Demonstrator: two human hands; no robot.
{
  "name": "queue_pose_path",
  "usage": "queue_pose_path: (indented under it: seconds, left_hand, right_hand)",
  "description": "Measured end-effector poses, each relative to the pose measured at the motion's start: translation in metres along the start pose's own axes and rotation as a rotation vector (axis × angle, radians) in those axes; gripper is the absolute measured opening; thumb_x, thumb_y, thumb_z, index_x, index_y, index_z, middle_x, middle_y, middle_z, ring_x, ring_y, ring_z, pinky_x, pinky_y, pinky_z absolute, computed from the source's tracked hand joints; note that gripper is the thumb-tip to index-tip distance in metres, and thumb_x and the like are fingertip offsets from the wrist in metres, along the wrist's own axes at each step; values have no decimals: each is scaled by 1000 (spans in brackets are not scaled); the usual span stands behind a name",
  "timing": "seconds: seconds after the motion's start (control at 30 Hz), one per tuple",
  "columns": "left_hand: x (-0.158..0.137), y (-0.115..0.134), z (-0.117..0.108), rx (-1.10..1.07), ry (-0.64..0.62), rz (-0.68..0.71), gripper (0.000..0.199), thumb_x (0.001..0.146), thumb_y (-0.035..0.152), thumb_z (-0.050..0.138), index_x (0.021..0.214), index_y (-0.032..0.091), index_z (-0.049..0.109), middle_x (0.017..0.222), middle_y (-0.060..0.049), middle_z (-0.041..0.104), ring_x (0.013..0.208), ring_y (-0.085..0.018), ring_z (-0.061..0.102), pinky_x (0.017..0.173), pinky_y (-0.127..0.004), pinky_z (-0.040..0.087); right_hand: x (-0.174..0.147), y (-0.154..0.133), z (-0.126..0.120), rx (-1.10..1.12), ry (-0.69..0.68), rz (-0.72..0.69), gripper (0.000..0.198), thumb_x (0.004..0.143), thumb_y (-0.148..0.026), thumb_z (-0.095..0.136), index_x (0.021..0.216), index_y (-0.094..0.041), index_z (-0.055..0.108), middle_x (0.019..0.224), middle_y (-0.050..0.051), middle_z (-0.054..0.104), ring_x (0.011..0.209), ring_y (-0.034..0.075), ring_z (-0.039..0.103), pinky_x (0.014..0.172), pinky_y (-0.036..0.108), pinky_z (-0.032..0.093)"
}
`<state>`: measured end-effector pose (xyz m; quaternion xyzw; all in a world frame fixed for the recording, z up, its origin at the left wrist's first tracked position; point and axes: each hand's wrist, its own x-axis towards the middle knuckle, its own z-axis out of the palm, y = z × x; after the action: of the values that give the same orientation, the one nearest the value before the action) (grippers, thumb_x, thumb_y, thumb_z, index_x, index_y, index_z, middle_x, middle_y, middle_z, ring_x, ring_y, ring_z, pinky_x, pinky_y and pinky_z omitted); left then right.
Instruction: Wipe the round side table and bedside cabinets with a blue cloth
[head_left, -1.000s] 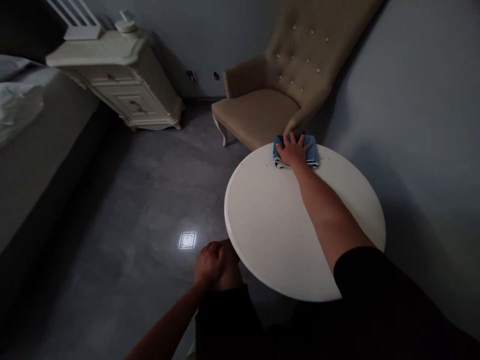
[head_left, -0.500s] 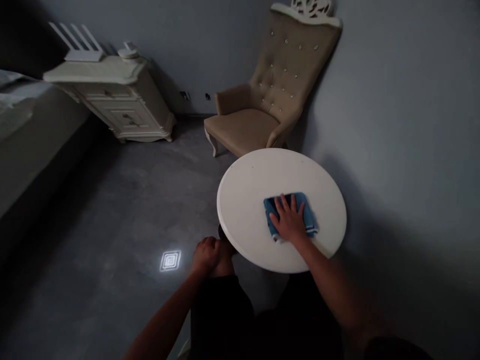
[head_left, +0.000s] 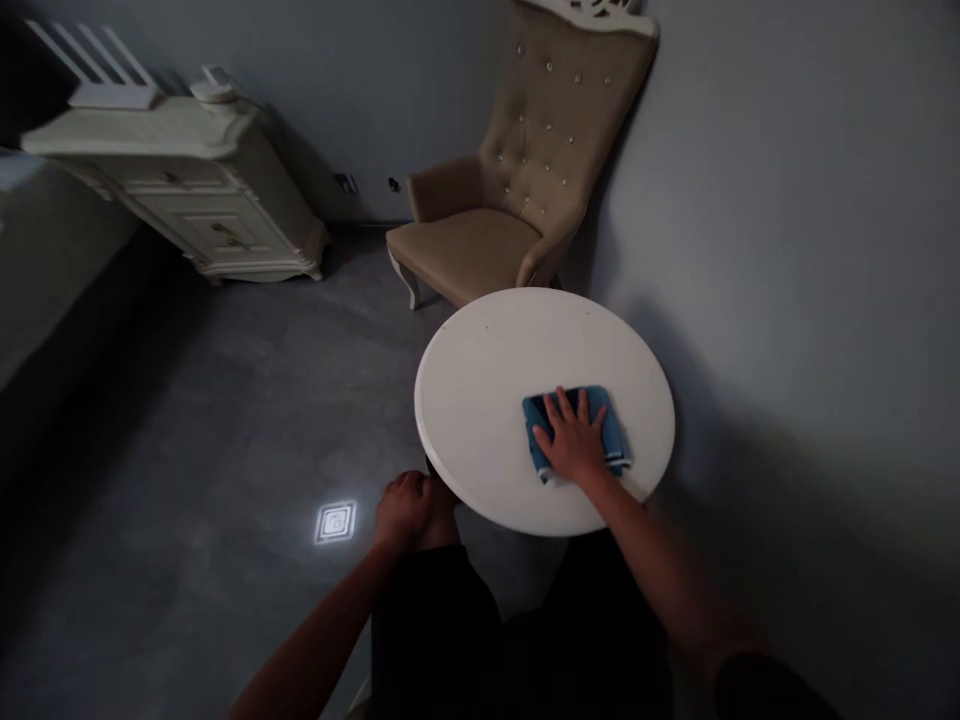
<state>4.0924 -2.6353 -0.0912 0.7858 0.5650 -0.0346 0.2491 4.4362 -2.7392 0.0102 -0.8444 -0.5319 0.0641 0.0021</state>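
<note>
Plain grey-blue wall (head_left: 787, 200) and dark grey floor (head_left: 247, 400) make the room, and the light is rather dim. Near the wall stands a round white table (head_left: 480, 410) with a smooth top. On this top, toward the person's side and right of the middle, lies a folded blue cloth (head_left: 615, 438) with dark blue parts and white edging. The person's right hand (head_left: 576, 440) is flat upon the cloth, its fingers spread wide and pointing away from the body; it presses on the cloth and does not grasp it. The left hand (head_left: 403, 508) rests on the bare left knee (head_left: 442, 528), just beside the table edge; its fingers are bent, and I cannot tell how closed they are. Behind the table is a brown tufted armchair (head_left: 465, 250) with shiny buttons and a white carved top. Farther left stands a cream-white carved cabinet (head_left: 225, 225), which carries a white device with four bars (head_left: 116, 95). On the floor shines a bright square pattern (head_left: 335, 522).
</note>
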Motion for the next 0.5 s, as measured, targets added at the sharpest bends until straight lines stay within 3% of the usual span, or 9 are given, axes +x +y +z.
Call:
queue_pose_path:
  seconds: [0.07,0.3,0.4,0.5]
  left_hand:
    - [5,-2,1,-9,-4,-17,41,112,38,44,111,21,82,127,-17,84,124,-35,76,109,-45,57]
    - [22,-23,7,-53,5,-9,40,111,41,48,120,24,83,133,-13,84,126,-34,76,112,-45,58]
    - [26,-34,9,-64,32,-4,41,111,40,47,124,23,82,135,-13,84,129,-34,75,115,-45,57]
    - [26,-41,10,-63,50,-25,43,111,39,45,126,22,82,137,-14,83,131,-34,74,115,-45,57]
  right_hand:
    - [64,6,-11,-1,27,54,81,115,-66,31,185,-26,41,196,7,22,178,57,14,134,95,16]
    - [278,31,-30,52,86,169,81,118,-63,25,188,-22,31,196,18,19,176,58,13,129,99,9]
    - [337,42,-32,32,83,200,83,120,-63,25,188,-15,26,195,25,18,174,61,14,125,102,9]
    - [359,50,-32,-22,51,183,85,121,-63,23,188,-12,23,193,29,17,173,63,16,123,103,13]
